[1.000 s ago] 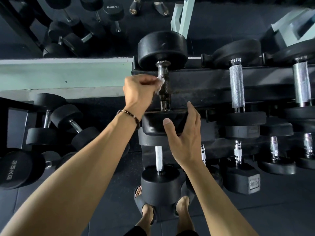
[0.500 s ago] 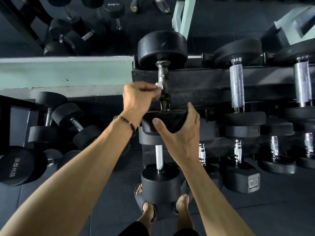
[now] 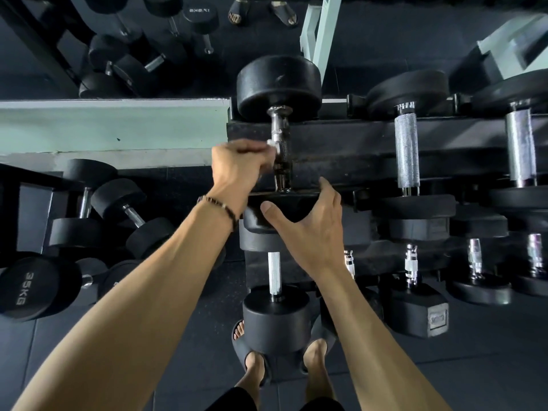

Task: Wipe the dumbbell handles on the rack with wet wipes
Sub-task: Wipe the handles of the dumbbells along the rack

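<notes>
Left hand [image 3: 237, 167] curled in a pinching grip — right hand [image 3: 311, 229] spread.

The tiered black metal dumbbell rack [image 3: 341, 161] stands in front of the person. On its top tier, the black round-headed dumbbell with a dark knurled steel handle [image 3: 280, 84] lies leftmost; the two dumbbells with bright knurled handles [image 3: 406, 152] lie to its right. The left hand [image 3: 237, 164] holds the small white wet wipe [image 3: 271, 143] against the handle's left side. The right hand [image 3: 314, 226] rests on the near head. The loose black 35 kg dumbbell [image 3: 35, 287] lies on the floor, left of the rack.

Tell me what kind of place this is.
Most likely a gym's free-weight area: a tiered rack loaded with dumbbells, more weights on the dark floor, one marked 35KG, and a wall mirror behind.
</notes>
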The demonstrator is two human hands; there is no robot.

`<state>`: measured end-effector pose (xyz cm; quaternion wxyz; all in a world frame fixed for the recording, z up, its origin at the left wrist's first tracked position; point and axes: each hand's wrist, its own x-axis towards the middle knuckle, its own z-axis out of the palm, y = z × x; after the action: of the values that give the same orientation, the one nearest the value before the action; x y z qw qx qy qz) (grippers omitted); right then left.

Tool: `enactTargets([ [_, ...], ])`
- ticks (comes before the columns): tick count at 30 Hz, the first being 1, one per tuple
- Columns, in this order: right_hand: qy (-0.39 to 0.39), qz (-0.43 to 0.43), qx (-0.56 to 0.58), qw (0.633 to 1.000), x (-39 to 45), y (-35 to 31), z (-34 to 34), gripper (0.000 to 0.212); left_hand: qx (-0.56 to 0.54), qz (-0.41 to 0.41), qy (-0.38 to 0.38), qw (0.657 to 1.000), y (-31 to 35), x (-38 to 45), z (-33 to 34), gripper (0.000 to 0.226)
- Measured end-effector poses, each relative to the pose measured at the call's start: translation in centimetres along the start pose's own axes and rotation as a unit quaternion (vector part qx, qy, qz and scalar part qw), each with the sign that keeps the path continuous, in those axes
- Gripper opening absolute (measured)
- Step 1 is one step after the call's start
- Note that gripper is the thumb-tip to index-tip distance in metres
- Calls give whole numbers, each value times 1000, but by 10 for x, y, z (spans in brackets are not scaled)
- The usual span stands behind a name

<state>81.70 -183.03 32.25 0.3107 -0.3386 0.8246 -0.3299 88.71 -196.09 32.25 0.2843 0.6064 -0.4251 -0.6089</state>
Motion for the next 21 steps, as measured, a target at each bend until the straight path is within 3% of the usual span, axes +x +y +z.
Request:
enactTargets([
  [4,-11,-5,-11,1000,0,2,-1,111,-105,-36,56,992,23,30,18,19],
  [9,-3,1,1,1000,-1,-1,-2,111,51,-53,-44,996,-3,-1,-10,16],
  [11,-6,0,1,1000,-1,-1,-2,111,-13,-58,-41,997,3,5,-4,16],
  [14,-13,-4,-10,1000,0,1,-3,109,-126,-64,30,989,28,30,20,12],
  [16,-13,-3,-9,1000,-1,1,-3,109,-107,-72,47,991,26,31,21,11],
  [21,0,-7,3,1000,-2,1,-2,107,10,-71,-32,997,-5,13,-1,14],
])
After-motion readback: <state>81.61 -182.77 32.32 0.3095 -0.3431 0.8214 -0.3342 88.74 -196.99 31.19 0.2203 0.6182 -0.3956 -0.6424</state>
